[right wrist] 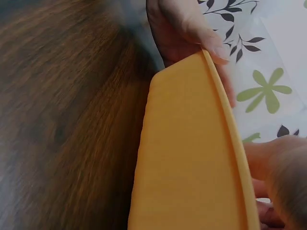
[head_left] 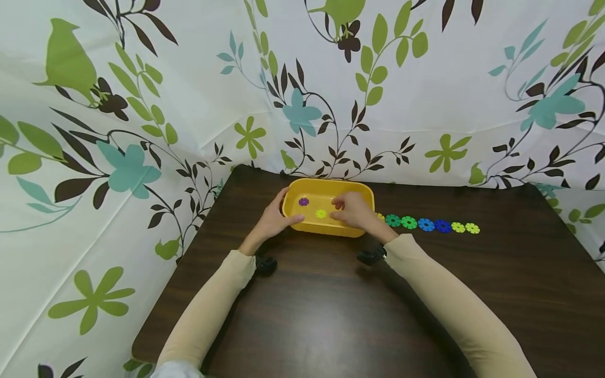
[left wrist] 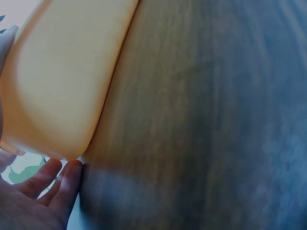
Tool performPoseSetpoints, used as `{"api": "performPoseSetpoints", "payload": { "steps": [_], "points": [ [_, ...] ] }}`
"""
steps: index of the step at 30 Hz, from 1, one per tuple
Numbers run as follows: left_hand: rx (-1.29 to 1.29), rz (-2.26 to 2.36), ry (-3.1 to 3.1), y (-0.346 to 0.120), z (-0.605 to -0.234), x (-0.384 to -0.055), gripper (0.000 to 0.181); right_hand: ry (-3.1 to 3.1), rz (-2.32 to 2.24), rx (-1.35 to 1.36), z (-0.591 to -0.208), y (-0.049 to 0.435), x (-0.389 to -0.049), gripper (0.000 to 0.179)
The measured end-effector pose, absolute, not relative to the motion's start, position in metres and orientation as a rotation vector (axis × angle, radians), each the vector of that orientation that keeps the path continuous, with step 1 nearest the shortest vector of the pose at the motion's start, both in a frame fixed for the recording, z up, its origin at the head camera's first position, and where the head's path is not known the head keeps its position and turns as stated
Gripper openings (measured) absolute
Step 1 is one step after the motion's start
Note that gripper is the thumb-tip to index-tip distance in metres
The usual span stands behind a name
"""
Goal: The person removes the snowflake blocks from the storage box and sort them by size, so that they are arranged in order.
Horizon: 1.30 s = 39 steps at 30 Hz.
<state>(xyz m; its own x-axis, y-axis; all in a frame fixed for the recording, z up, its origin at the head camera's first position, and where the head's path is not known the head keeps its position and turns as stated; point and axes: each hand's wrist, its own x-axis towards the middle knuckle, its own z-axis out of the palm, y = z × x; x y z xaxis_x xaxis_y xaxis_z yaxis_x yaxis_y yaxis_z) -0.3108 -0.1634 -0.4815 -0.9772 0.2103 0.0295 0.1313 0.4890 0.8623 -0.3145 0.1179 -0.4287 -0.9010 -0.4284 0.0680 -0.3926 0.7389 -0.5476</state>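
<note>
A yellow plastic tub point(head_left: 331, 229) stands near the back of the dark table. Inside it lie a purple flower-shaped disc point(head_left: 304, 201) and a yellow-green one point(head_left: 321, 213). My left hand point(head_left: 275, 218) holds the tub's left end, thumb over the front rim and fingers along the outer side. Over the tub's right half, my right hand point(head_left: 353, 210) reaches in with bent fingers; thumb and index finger are apart, and no disc shows between them. In the right wrist view, the tub wall point(right wrist: 187, 143) hides most of the right fingertips.
Right of the tub, a row of flower-shaped discs point(head_left: 426, 224) lies on the table point(head_left: 312, 315), in yellow, green, blue and yellow-green. My right wrist partly covers the row's left end. A leaf-patterned cloth point(head_left: 331, 105) hangs behind the table's back edge.
</note>
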Motion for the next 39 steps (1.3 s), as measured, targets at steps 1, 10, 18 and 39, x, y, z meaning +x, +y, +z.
{"api": "performPoseSetpoints", "payload": {
  "steps": [1,10,18,39],
  "points": [
    [0.302,1.521,2.639,-0.163,-0.481,-0.311,0.104,2.870,-0.852,-0.677,-0.429,0.114,-0.317,0.041],
    [0.279,1.536,2.617,-0.162,-0.481,-0.311,0.103,2.747,-0.779,-0.716,-0.446,0.093,-0.342,0.024],
    [0.316,1.547,2.611,-0.162,-0.483,-0.312,0.105,2.692,-0.755,-0.725,-0.491,0.091,-0.383,0.034],
    [0.288,1.525,2.638,-0.161,-0.481,-0.310,0.105,2.719,-0.670,-0.625,-0.467,0.077,-0.368,0.025]
  ]
}}
